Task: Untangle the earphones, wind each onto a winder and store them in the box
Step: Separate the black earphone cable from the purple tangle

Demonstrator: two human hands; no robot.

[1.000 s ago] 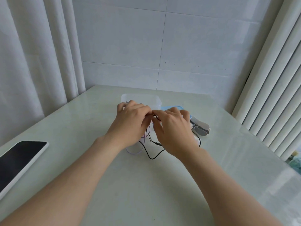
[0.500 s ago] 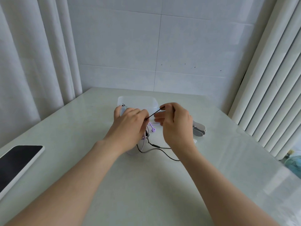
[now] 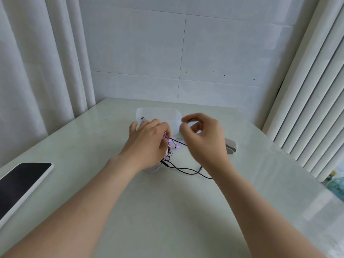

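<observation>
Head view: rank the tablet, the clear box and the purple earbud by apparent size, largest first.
1. Tablet, though nearest the camera and cropped by the frame.
2. Clear box, farther away, partly hidden.
3. Purple earbud, clearly smallest.

The rear wall (image 3: 186, 53) carries large white tiles with thin grey joints. A white curtain (image 3: 37, 71) hangs at left, vertical blinds (image 3: 307, 90) at right. A pale glossy table (image 3: 167, 211) fills the foreground. Lighting diffuse.
</observation>
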